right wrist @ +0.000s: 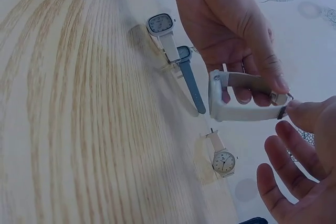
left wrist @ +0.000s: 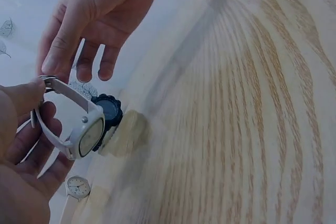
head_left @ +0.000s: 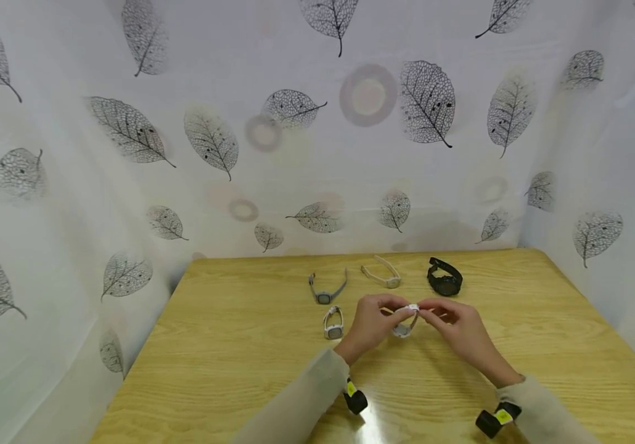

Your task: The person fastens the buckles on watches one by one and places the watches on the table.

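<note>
A white wristwatch [head_left: 402,330] is held above the table between both hands, its face hanging down and its strap closed into a loop. My left hand [head_left: 370,324] pinches the strap beside the buckle between thumb and fingers. On the other side, my right hand [head_left: 458,327] pinches the strap at the buckle with thumb and forefinger. In the left wrist view, the watch's dial [left wrist: 92,137] faces towards the table. The right wrist view shows the strap ends meeting at the metal buckle [right wrist: 280,98]. Left of the left hand lies another white watch [head_left: 333,332], its strap also looped.
Behind the hands lie a grey-blue watch [head_left: 323,298], a pale watch with its strap spread [head_left: 392,282] and a chunky black watch [head_left: 446,283]. The wooden table [head_left: 229,345] is bounded by a leaf-patterned curtain [head_left: 317,166] at the back and sides.
</note>
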A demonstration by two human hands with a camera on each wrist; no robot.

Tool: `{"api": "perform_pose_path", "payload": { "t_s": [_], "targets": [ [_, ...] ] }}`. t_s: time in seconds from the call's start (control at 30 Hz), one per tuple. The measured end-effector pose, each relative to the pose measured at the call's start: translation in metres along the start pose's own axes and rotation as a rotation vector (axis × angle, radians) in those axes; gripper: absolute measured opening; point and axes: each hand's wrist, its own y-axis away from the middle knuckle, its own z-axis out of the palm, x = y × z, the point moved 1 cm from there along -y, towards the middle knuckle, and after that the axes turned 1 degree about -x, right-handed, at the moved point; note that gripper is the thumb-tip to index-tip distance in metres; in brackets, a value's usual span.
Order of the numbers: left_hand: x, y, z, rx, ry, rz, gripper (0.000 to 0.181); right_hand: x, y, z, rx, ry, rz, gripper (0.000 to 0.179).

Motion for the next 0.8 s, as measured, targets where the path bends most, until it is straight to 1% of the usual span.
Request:
{"api": "perform_pose_path", "payload": {
  "t_s": [0.07,0.13,0.27,0.37,0.53,0.7,0.8],
  "targets": [
    [-0.0005,-0.0014,-0.0008,0.037,0.0,-0.03,0.014,0.0005,0.0003,-0.0006,0.006,-0.02,0.007,0.019],
    [-0.0003,-0.0026,-0.0019,0.072,0.026,-0.065,0.014,0.0003,0.0,-0.0013,0.009,-0.039,0.004,0.021],
    [0.0023,-0.0049,-0.003,0.121,0.171,-0.125,0.011,-0.0004,-0.0015,-0.001,0.011,-0.109,-0.025,0.028],
    [0.0044,-0.0054,-0.003,0.133,0.265,-0.179,0.009,-0.001,-0.0023,0.0003,-0.006,-0.167,-0.042,0.032],
    [0.0045,-0.0051,-0.0024,0.15,0.34,-0.265,0.01,-0.0011,-0.0021,0.0023,-0.065,-0.2,-0.047,0.035],
    [0.0042,-0.0059,-0.0034,0.157,0.397,-0.312,0.012,0.0005,-0.0002,0.0036,-0.127,-0.223,-0.06,0.04],
    [0.0051,-0.0059,-0.0043,0.152,0.422,-0.327,0.014,0.002,0.0007,0.0043,-0.159,-0.237,-0.069,0.042]
  ]
}}
